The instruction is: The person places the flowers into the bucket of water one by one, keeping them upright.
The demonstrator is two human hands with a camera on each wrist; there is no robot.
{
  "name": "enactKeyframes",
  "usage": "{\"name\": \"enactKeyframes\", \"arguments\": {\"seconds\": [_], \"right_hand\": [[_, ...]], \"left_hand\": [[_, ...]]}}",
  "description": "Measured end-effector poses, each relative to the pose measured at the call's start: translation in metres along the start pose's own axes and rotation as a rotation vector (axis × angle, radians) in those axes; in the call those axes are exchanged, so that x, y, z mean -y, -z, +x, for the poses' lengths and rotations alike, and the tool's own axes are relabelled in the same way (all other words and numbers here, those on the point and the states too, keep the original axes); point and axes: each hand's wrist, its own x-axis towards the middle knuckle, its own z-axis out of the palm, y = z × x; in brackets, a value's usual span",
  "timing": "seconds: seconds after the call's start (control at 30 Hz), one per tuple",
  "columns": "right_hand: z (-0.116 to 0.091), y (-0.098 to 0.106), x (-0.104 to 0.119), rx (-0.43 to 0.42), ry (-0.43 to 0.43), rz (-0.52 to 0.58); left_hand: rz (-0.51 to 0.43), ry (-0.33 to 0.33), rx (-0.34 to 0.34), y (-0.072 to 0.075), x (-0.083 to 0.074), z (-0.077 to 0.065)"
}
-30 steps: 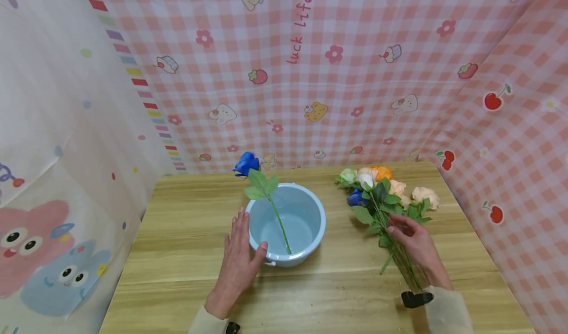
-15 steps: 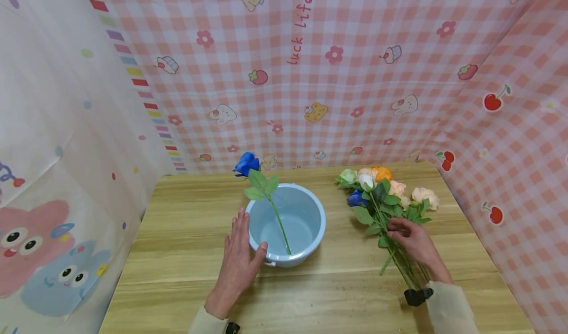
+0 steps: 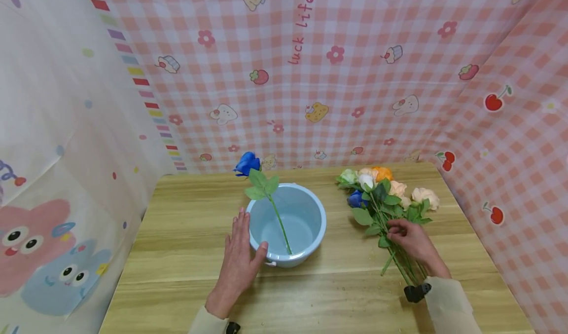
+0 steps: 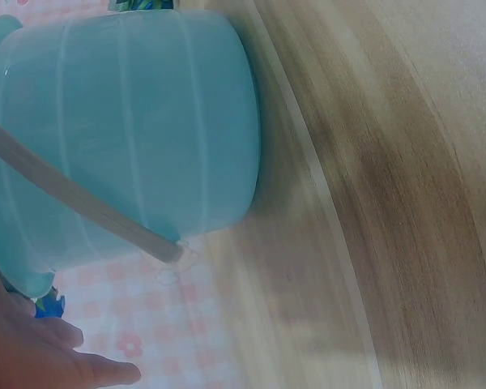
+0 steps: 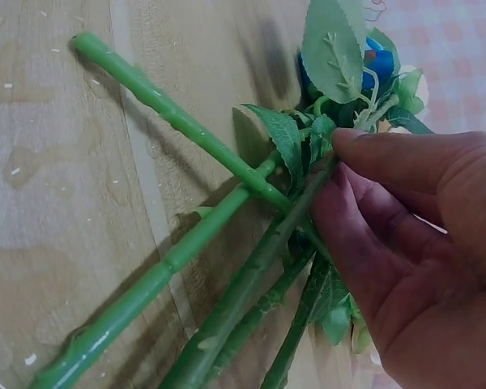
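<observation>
A light blue bucket [image 3: 323, 220] stands on the table; its side and grey handle [image 4: 73, 194] show in the left wrist view. One blue artificial rose [image 3: 247, 164] leans in it, stem inside and bloom past the far-left rim. Straight fingers of my left hand [image 3: 237, 260] rest against the bucket's left side, thumb near the rim. To the right lies a bunch of artificial roses [image 3: 383, 193] in white, orange, peach, green and blue. My right hand [image 3: 417, 245] pinches a green rose stem [image 5: 251, 271] between thumb and forefinger; which bloom it belongs to is unclear.
The wooden table [image 3: 337, 299] carries small water drops near the stems. A pink checked cloth [image 3: 284, 87] hangs behind and on the right, and a white printed cloth [image 3: 88, 141] on the left. Other loose stems [image 5: 105, 324] cross beside the pinched one.
My right hand has drawn slightly down and closed its fingertips on a stem of the bunch. The left hand, the bucket and its blue rose have stayed put.
</observation>
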Motion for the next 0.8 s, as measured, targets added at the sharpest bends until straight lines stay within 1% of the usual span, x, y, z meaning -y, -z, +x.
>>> {"name": "enactKeyframes", "arguments": {"seconds": [0.2,0.47,0.6,0.8], "right_hand": [[0.0,0.002,0.004,0.018,-0.013,0.003],[-0.003,0.003,0.008,-0.005,-0.025,0.005],[-0.007,0.005,0.013,-0.015,-0.045,0.044],[-0.011,0.012,0.026,-0.052,-0.037,0.096]], "left_hand": [[0.003,0.008,0.008,0.0,0.0,0.0],[0.009,-0.001,-0.005,0.0,0.001,0.0],[0.003,-0.005,-0.006,0.0,0.0,0.0],[0.013,-0.006,-0.007,-0.001,0.001,0.0]]}}
